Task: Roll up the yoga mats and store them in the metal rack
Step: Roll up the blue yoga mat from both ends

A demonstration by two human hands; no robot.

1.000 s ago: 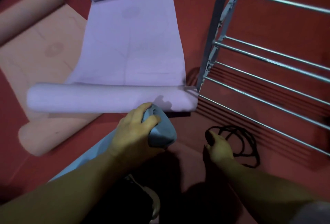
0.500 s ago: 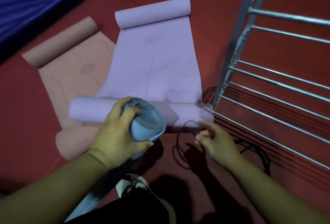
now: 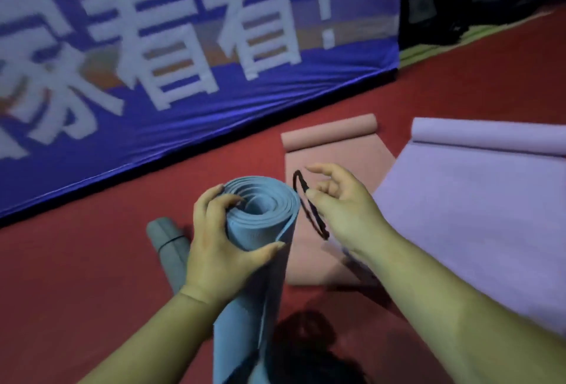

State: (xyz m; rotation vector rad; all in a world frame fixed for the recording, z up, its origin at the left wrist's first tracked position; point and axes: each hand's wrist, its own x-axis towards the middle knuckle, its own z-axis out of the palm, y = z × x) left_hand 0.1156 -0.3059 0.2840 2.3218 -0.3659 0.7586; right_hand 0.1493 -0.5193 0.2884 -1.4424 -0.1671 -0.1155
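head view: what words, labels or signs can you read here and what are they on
"看看!": large white characters on the blue banner.
One more white character to their left, on the same banner, is cut off by the frame edge and blurred: not readable.
Blue yoga mat, pink yoga mat, purple yoga mat, grey yoga mat, black strap: no text visible.

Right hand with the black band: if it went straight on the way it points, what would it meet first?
Probably the rolled blue mat at its top end, gripped by the left hand. The black band pinched in the right hand would touch first. Depth is unclear.
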